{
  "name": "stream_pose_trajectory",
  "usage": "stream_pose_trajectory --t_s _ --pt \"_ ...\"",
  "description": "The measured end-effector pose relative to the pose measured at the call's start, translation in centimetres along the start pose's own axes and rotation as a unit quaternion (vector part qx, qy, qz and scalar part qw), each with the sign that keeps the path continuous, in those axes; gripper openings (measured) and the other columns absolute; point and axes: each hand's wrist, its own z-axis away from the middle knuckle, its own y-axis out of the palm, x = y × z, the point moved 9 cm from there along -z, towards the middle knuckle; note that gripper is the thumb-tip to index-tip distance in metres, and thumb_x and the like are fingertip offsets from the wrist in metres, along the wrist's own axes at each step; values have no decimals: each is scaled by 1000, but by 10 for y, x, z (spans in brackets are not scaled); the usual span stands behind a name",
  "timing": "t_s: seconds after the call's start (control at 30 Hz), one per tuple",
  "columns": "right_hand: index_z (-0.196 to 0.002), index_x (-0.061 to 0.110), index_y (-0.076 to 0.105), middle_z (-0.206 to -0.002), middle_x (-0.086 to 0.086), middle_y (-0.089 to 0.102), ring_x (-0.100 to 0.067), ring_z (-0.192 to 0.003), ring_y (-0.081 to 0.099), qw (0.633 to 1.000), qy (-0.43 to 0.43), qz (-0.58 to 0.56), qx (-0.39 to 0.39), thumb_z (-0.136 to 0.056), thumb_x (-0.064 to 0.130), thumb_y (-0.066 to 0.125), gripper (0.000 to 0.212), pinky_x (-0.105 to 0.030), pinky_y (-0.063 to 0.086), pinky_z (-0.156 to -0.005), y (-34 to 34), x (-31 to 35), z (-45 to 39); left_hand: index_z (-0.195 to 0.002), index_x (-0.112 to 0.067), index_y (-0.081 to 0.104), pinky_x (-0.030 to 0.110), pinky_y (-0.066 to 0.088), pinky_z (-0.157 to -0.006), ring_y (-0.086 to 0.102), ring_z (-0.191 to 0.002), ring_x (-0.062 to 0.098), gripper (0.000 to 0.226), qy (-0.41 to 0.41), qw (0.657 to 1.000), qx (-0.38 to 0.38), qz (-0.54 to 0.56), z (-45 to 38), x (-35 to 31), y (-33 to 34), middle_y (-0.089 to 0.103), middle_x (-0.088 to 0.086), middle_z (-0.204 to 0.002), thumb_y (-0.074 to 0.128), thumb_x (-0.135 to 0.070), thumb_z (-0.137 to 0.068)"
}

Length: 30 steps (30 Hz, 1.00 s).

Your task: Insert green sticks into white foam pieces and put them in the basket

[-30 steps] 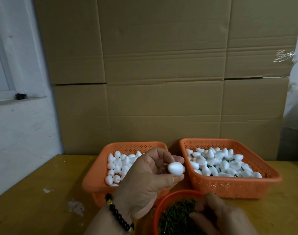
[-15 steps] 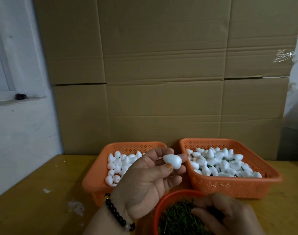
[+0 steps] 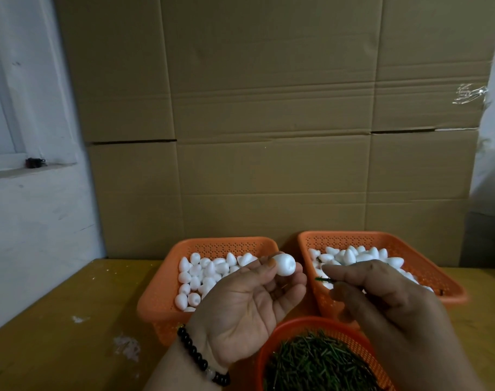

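Your left hand (image 3: 249, 300) is pinching a small white egg-shaped foam piece (image 3: 283, 265) between thumb and fingertips, holding it up above the round orange bowl of green sticks (image 3: 319, 362). Your right hand (image 3: 387, 303) is gripping one thin green stick (image 3: 323, 279), its tip pointing at the foam piece but not touching. Behind the bowl, two orange perforated plastic baskets (image 3: 381, 244) of foam pieces are sitting on the yellow bench (image 3: 57, 334).

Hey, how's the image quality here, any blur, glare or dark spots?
Head view: dim, warm light; right hand dark and soft with blur; foam piece in the left hand sharp, bright; tape glare on the cardboard; wide-angle bowing at the edges.
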Motion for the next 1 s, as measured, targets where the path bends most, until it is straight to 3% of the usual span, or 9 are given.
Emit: stream_pose_trajectory --t_s 0.07,0.13,0.23,0.33,0.43,0.53,0.6,1.0 --pt "-109 47 64 -88 21 69 3 -74 67 1000 3 12 -11 -78 19 69 42 -6 48 -66 1 2 1 -92 8 66 38 61 -66 70 -78 32 16 -6 1000 -15 3 -1 3 -1 66 25 -91 67 0 -78" --pt "-106 50 63 -87 25 69 6 -72 66 999 16 15 -28 -79 24 76 39 -3 46 -65 2 -2 3 -88 9 68 38 61 -65 71 -77 34 17 -9 999 -32 0 -1 7 -3 66 25 -88 61 -1 -76" --pt "-88 45 70 -81 26 69 7 -70 66 998 32 28 -42 -72 14 80 36 -4 48 -64 3 -12 6 -86 9 68 39 61 -64 71 -76 35 16 -12 999 -38 0 -1 10 -1 66 25 -85 61 0 -75" --pt "-83 46 63 -71 25 66 9 -70 64 997 16 51 -52 -70 17 77 35 -2 46 -62 3 -10 7 -98 8 62 38 61 -63 71 -73 34 25 -8 999 -49 -3 -1 12 -3 65 24 -82 62 0 -74" --pt "-80 32 68 -75 21 65 6 -73 63 997 -8 61 -53 -75 23 78 14 -1 44 -62 5 -6 7 -109 5 60 37 61 -61 70 -73 31 36 -5 998 -58 -8 -3 14 -6 66 23 -84 63 0 -73" --pt "-77 18 71 -77 17 64 6 -75 60 995 -17 78 -55 -73 19 71 5 1 41 -65 6 -8 8 -82 2 75 33 60 -60 71 -72 28 16 -10 998 -41 -40 -2 18 0 67 21 -83 62 -2 -74" --pt "-77 16 71 -78 15 63 7 -76 59 995 -25 84 -55 -72 16 70 5 1 41 -66 7 -7 8 -73 0 76 32 60 -61 71 -72 26 15 -6 998 -37 -55 -2 19 0 68 20 -81 62 -3 -74" --pt "-80 16 68 -82 14 60 10 -84 56 988 -91 103 -69 -80 16 68 0 3 37 -76 9 0 11 -70 -3 78 32 60 -64 71 -71 23 18 5 996 -26 -80 -2 20 3 69 18 -78 61 -3 -74"
